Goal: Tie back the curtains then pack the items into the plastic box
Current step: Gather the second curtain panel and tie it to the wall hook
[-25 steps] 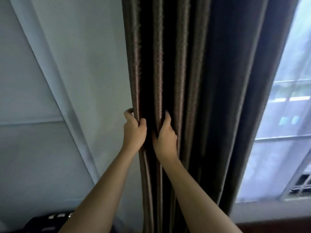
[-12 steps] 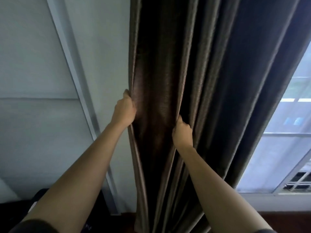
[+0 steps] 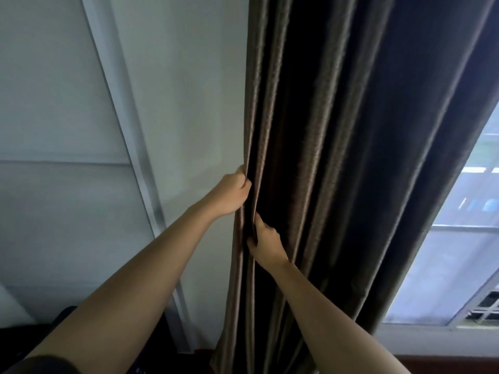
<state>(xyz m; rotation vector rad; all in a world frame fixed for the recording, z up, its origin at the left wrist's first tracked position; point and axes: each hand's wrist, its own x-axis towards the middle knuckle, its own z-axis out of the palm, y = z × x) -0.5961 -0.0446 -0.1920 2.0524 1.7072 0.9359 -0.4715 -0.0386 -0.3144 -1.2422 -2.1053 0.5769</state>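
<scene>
A dark brown pleated curtain (image 3: pixel 337 157) hangs in front of me, bunched into vertical folds. My left hand (image 3: pixel 232 193) grips the curtain's left edge, fingers curled round the fabric. My right hand (image 3: pixel 266 244) sits just below and to the right, pinching a fold close to that edge. The two hands are almost touching. No tie-back, plastic box or loose items are in view.
A pale wall (image 3: pixel 175 103) with a slanted white trim strip (image 3: pixel 129 163) lies left of the curtain. A bright window (image 3: pixel 459 252) with its sill (image 3: pixel 432 338) is at the right. A dark object (image 3: pixel 62 319) sits low on the left.
My right hand has moved left with a fold, closing the spread section of curtain against my left hand. The left hand has kept its hold on the edge.
</scene>
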